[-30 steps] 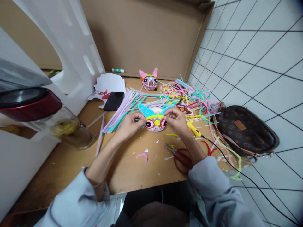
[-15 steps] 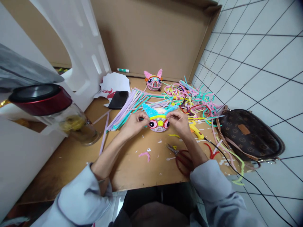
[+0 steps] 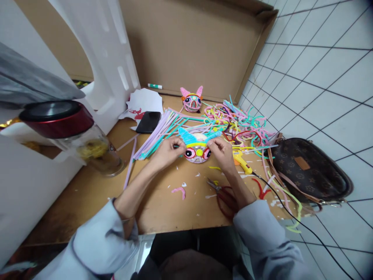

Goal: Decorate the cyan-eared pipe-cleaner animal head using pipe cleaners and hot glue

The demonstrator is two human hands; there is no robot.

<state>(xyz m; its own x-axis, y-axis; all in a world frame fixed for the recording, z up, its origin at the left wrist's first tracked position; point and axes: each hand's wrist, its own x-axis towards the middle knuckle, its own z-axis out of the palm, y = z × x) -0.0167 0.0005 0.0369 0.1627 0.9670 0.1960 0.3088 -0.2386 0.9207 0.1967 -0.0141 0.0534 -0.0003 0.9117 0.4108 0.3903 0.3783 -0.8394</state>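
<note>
Between my hands sits a round animal-face craft (image 3: pixel 199 153) made of pipe cleaners, with blue ears, a yellow brow band, a yellow nose and pink-ringed eyes. My left hand (image 3: pixel 171 151) pinches at its left edge beside one eye, thumb and forefinger together. At the opposite edge my right hand (image 3: pixel 220 151) pinches the yellow band's end in the same way. My fingertips cover the exact spots they grip. A yellow hot glue gun (image 3: pixel 242 162) lies just right of my right hand. Red-handled scissors (image 3: pixel 224 196) rest under my right forearm.
A finished-looking pink-eared craft (image 3: pixel 192 103) stands at the back. Lilac and green pipe cleaners (image 3: pixel 154 134) lie left, a tangled heap (image 3: pixel 241 124) right. Around them are a phone (image 3: pixel 148 122), a glass bottle (image 3: pixel 99 151), a brown bag (image 3: pixel 314 169) and a pink scrap (image 3: pixel 180 191).
The whole view has shifted slightly, so things appear a little further right. Both hands keep their pinch at the sides of the craft, with hardly any movement.
</note>
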